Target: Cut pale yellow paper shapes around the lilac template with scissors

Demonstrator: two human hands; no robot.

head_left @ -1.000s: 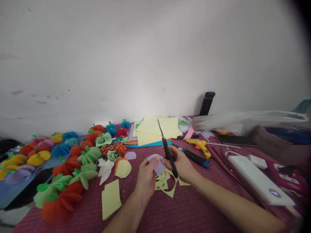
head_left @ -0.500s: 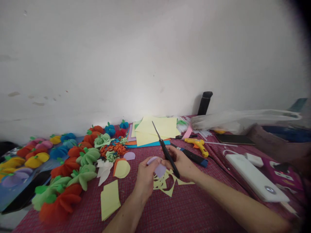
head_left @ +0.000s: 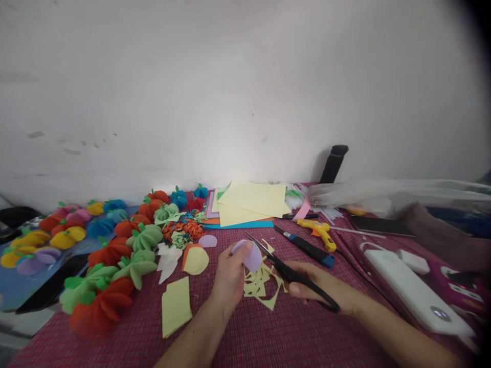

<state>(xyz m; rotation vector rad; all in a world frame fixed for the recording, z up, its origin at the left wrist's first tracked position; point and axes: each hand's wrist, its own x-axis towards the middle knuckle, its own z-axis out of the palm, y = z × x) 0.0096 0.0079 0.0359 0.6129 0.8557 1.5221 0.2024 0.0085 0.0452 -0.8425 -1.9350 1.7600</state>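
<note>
Between thumb and fingers, my left hand (head_left: 230, 268) pinches a round piece of purple paper (head_left: 252, 257). My right hand (head_left: 312, 281) is closed on black-handled scissors (head_left: 297, 276), whose blades point up and left towards the paper's right edge. Whether the blades touch the paper I cannot tell. Cut yellow paper scraps (head_left: 264, 286) lie on the cloth below and between my hands. To the left are a rounded yellow paper piece (head_left: 197, 260), a small purple piece (head_left: 207, 240) and a stack of yellow rectangles (head_left: 176, 306).
Several coloured paper pumpkins (head_left: 111, 250) cover the left side. Yellow sheets (head_left: 253, 202) lie by the wall. On the right are a utility knife (head_left: 309, 249), a yellow glue gun (head_left: 320, 232), a white power bank (head_left: 416, 289) and a black bottle (head_left: 333, 164).
My right hand has moved right and down, swinging the scissors from steeply upright to a flatter slant. The purple paper stays in my left hand, turned to show more of its face.
</note>
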